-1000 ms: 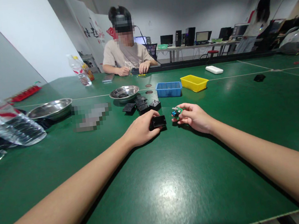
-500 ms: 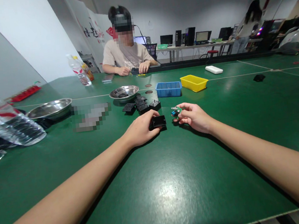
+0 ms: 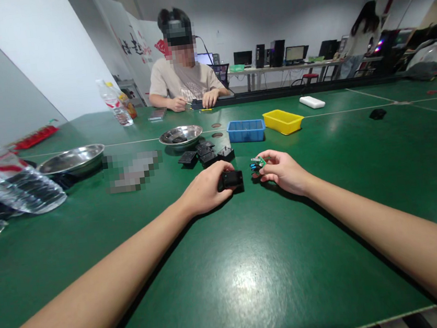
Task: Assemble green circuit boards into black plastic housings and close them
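Close to the middle of the green table [image 3: 246,266], my left hand [image 3: 208,190] grips a small black plastic case [image 3: 233,179] between thumb and fingers. A short gap to the right, my right hand [image 3: 280,172] pinches a small green circuit board [image 3: 258,164] that carries blue and black components. The board and the case are apart. Just beyond my left hand lies a loose pile of black plastic case parts [image 3: 207,154]. My right hand's fingers partly cover the board.
Behind the pile stand a steel bowl [image 3: 181,135], a blue bin [image 3: 246,131] and a yellow bin [image 3: 283,121]. At left are a water bottle [image 3: 15,179], a steel dish [image 3: 72,160] and a blurred flat object [image 3: 136,172]. A person [image 3: 185,78] works across the table.
The black case has turned slightly in my left hand, so its open inside shows less. My right hand has tilted the board a little.
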`<control>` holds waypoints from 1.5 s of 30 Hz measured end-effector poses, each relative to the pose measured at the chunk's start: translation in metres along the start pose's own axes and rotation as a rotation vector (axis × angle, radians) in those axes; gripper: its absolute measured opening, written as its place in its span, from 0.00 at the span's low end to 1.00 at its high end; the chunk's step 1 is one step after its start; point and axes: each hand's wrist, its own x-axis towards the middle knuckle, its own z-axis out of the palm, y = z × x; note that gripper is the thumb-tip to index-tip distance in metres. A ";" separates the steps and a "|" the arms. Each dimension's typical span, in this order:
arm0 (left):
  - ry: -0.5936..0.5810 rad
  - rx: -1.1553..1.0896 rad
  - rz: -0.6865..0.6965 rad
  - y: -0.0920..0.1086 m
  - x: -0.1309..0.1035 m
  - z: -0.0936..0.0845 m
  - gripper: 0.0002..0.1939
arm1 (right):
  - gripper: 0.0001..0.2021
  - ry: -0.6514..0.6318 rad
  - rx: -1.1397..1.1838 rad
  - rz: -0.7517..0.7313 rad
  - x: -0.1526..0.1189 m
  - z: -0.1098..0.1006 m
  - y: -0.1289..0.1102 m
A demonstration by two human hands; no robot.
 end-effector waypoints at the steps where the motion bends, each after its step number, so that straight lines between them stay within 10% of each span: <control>1: 0.001 -0.002 0.003 0.000 0.000 0.000 0.16 | 0.18 0.000 -0.003 0.000 0.000 0.000 0.000; 45: -0.033 0.003 0.007 0.003 -0.002 -0.002 0.16 | 0.18 -0.052 -0.063 0.020 -0.003 0.003 -0.004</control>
